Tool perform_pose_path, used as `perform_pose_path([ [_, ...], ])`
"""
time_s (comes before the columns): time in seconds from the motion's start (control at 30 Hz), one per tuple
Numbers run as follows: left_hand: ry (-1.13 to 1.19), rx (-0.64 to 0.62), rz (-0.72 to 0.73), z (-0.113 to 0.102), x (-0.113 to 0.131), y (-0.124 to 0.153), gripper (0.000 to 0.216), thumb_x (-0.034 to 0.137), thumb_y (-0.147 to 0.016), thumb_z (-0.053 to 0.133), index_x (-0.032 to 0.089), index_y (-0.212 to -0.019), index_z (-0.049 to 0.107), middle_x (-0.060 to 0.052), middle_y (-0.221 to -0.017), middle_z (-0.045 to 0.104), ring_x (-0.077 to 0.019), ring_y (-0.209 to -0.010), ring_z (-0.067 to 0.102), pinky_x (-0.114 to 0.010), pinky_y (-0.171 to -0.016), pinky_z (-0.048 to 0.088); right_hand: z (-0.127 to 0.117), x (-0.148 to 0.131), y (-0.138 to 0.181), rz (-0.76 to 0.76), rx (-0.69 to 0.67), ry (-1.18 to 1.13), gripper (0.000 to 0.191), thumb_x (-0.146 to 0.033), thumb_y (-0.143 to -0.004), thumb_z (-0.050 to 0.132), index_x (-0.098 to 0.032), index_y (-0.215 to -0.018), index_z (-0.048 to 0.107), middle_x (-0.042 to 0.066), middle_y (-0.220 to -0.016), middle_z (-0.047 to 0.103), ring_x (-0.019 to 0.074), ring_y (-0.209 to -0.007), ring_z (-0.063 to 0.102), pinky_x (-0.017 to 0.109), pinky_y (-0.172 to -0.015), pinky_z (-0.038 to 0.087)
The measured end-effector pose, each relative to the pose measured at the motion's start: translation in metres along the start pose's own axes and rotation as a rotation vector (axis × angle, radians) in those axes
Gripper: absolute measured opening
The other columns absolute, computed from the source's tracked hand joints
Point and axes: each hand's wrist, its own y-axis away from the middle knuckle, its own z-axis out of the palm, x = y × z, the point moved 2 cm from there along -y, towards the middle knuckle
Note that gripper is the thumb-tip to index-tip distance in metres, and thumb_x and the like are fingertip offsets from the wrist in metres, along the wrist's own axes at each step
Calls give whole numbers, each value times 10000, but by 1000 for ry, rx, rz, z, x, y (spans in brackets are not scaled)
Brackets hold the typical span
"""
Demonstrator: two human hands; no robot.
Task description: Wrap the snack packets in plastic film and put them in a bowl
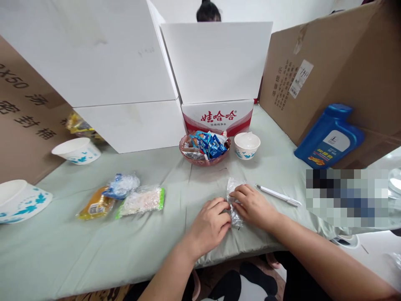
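Observation:
My left hand (210, 225) and my right hand (253, 205) rest close together on the pale green tablecloth (94, 251). Both pinch a small clear plastic packet (233, 188) that lies flat between them; the fingers of each are curled on its edges. A white pen (278, 195) lies just right of my right hand. Behind the hands stands a pink glass bowl (204, 159) filled with blue and white wrapped snacks, with a small white paper bowl (247, 145) beside it.
Three snack packets (122, 198) lie to the left. Two more white paper bowls (77, 150) (19, 200) stand at far left. A blue bottle (330, 136) leans on a brown cardboard wall (328, 54). White boxes (125, 79) close the back; another person's head (208, 11) shows above.

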Motion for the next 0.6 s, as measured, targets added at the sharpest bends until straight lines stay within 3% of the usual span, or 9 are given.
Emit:
perform_pose_path([
  [0.1,40,84,16,-2,2,3,140,110,-885,498,195,-902,607,-65,-1042,646,-236,-1130,540,-405,-977,441,-13,-9,8,-61,40,-142,271,-356,-921,551,-165,-1105,607,114,-1046,637,246,-973,553,406,-873,459],
  [0.17,77,115,-15,-3,3,6,137,123,-907,453,196,-905,568,-38,-895,645,-191,-916,601,-360,-854,487,-15,-17,14,-108,-76,-198,380,-459,-845,639,-169,-1089,609,97,-988,660,244,-918,577,392,-826,467],
  [0.23,102,114,-59,-3,5,7,89,164,-912,463,201,-891,542,-13,-809,621,-166,-766,591,-327,-744,494,-14,-22,19,-130,-198,-193,288,-396,-845,638,-164,-1014,625,77,-899,673,226,-844,591,360,-770,465],
  [0.27,112,94,-86,-3,5,8,25,210,-894,517,203,-907,537,-12,-817,619,-168,-753,590,-322,-719,495,-13,-24,21,-132,-234,-180,187,-317,-868,599,-161,-967,632,72,-865,675,215,-817,594,343,-750,460],
  [0.3,126,59,-115,-2,5,8,130,266,-849,601,206,-944,535,-18,-858,626,-181,-777,598,-325,-715,500,-14,-25,22,-127,-255,-171,123,-236,-881,550,-159,-927,635,71,-847,678,206,-801,599,328,-736,454],
  [0.4,196,-32,-212,1,3,7,484,302,-698,760,219,-1103,508,-34,-987,646,-219,-894,626,-347,-776,519,-18,-25,24,-76,-308,-224,181,-133,-883,466,-159,-913,642,64,-833,692,180,-761,626,283,-689,445],
  [0.5,280,-40,-263,4,-1,5,416,164,-808,613,243,-1193,476,-19,-1025,677,-196,-956,647,-347,-868,505,-23,-20,24,20,-346,-329,213,-145,-907,443,-179,-955,647,43,-834,711,155,-735,655,242,-655,444],
  [0.6,286,-13,-299,7,-4,3,440,119,-852,529,236,-1266,440,-21,-987,691,-192,-915,659,-345,-842,513,-20,-9,20,164,-220,-273,200,-216,-926,478,-190,-1053,629,50,-908,731,173,-781,682,250,-673,459],
])
